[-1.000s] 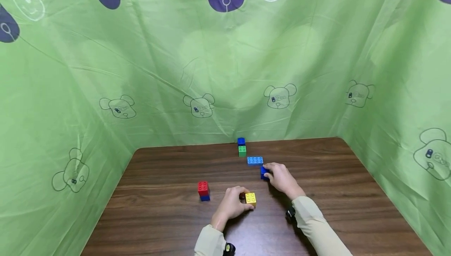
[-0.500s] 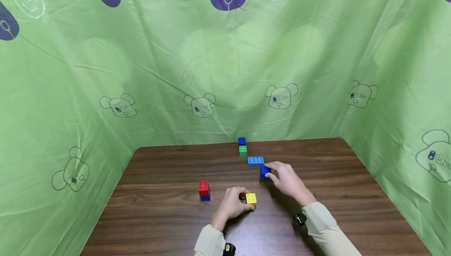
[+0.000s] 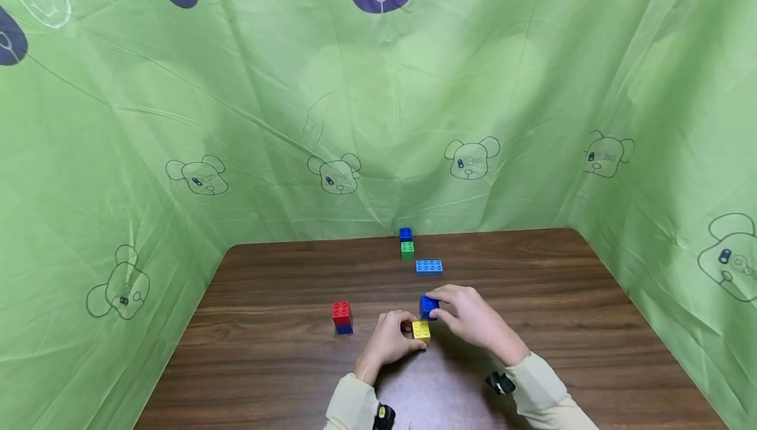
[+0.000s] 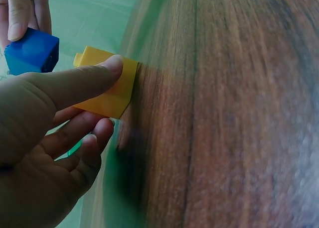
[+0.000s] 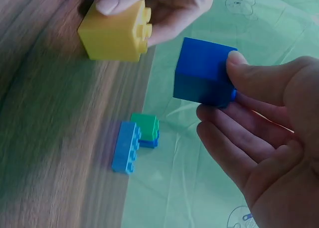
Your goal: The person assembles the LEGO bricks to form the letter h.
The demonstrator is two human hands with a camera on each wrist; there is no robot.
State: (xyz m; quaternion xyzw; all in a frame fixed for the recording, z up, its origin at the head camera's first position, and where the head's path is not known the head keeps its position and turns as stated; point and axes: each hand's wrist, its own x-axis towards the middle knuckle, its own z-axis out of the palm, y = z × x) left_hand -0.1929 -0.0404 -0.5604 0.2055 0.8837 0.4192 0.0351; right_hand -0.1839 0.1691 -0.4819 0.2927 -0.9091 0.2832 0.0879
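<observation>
With thumb and fingers, my left hand (image 3: 387,339) pinches a yellow building brick (image 3: 421,332) that stands on the table, studs up in the head view. My right hand (image 3: 476,317) pinches a dark blue building brick (image 3: 428,307) in the air. In the right wrist view the blue brick (image 5: 203,73) is raised off the table, apart from the yellow brick (image 5: 110,34). The thumb of the left hand lies across one side of the yellow brick (image 4: 107,98) in the left wrist view, and the blue brick (image 4: 34,51) hangs beyond its studs.
A red brick (image 3: 341,313) sits on a dark blue one (image 3: 344,329) to the left. Further back lie a light blue long brick (image 3: 428,266), a green brick (image 3: 407,250) and a blue brick (image 3: 405,234). Green cloth (image 3: 378,101) surrounds the wooden table (image 3: 266,351).
My right hand has brought the dark blue brick from beside the light blue brick toward me and left, close to the yellow brick. The left hand has kept its place.
</observation>
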